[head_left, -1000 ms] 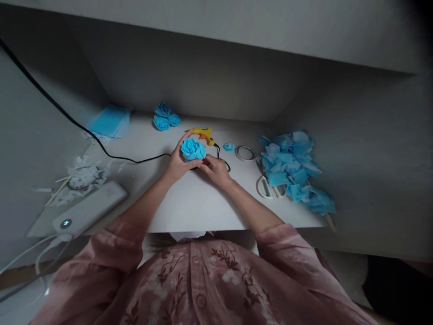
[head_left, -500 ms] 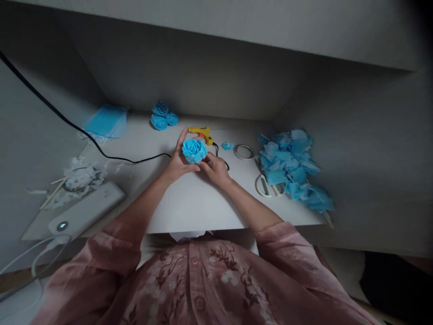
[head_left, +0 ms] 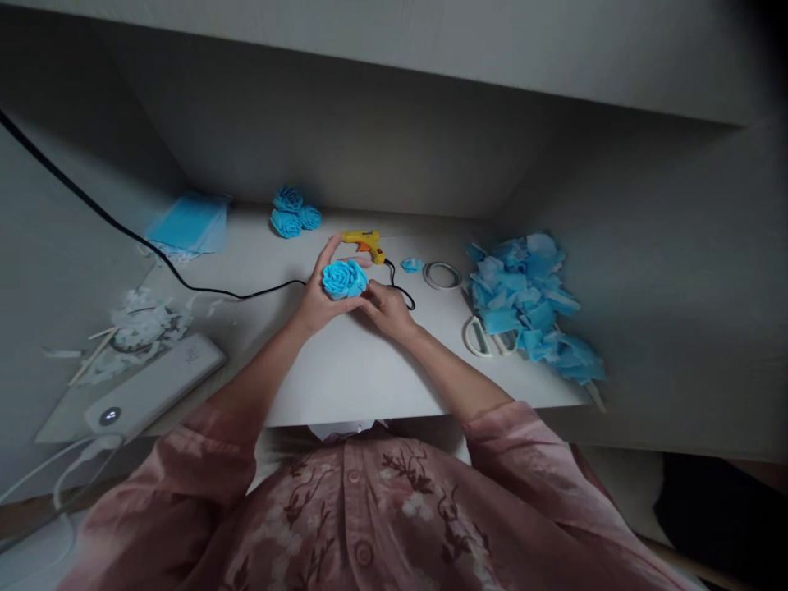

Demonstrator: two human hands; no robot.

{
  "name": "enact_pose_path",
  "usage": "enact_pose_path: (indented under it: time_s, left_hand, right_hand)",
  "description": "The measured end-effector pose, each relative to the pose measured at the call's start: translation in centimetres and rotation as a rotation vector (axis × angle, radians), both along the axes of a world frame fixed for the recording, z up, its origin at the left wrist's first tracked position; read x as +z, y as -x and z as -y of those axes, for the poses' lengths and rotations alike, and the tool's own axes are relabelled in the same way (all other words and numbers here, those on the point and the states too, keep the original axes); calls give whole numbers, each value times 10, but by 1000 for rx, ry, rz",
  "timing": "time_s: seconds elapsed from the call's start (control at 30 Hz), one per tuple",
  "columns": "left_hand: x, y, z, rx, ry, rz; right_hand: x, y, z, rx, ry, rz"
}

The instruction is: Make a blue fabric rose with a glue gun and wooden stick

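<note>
A blue rose-like flower (head_left: 345, 279), with ruffled petals of thin cloth-like material, is held above the middle of the white tabletop. My left hand (head_left: 318, 302) cups it from the left, thumb along the near side and a finger stretched up past it. My right hand (head_left: 389, 310) has its fingers closed at the flower's right lower edge; the fingertips are partly hidden there. Just beyond the hands lies a yellow hot glue gun (head_left: 368, 243) with an orange trigger. A small blue piece (head_left: 411, 265) rests to its right.
Three finished blue flowers (head_left: 289, 223) and blue face masks (head_left: 192, 223) lie at the back left. White scraps (head_left: 144, 324) and a power bank (head_left: 157, 382) are at left. On the right are a wire or tape ring (head_left: 442, 276), scissors (head_left: 477, 336) and piled blue pieces (head_left: 523, 287).
The flower has shifted slightly left and down and turned so its top faces me more. My right hand has followed it a little leftward.
</note>
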State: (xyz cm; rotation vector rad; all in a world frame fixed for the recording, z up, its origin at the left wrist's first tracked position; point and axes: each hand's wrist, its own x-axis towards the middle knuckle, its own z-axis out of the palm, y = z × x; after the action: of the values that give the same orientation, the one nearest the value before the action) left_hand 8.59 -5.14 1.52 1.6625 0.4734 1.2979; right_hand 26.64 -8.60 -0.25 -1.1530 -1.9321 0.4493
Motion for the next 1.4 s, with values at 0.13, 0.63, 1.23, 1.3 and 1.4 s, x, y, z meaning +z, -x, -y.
enact_pose_path:
  time_s: [0.13, 0.63, 1.23, 1.3, 1.4]
  left_hand:
    - [0, -1, 3, 108, 50, -16]
    - [-11, 2, -9, -101, 42, 65]
    - [-20, -7, -8, 78, 50, -48]
    - [-22, -7, -9, 109, 50, -111]
    - [-21, -7, -7, 179, 26, -250]
  right_hand:
    - [0, 0, -2, -13, -72, 20]
    - [2, 1, -2, -36, -57, -39]
    - [-1, -1, -1, -58, -71, 29]
    - [-2, -1, 0, -82, -62, 8]
    - [-5, -1, -1, -72, -90, 20]
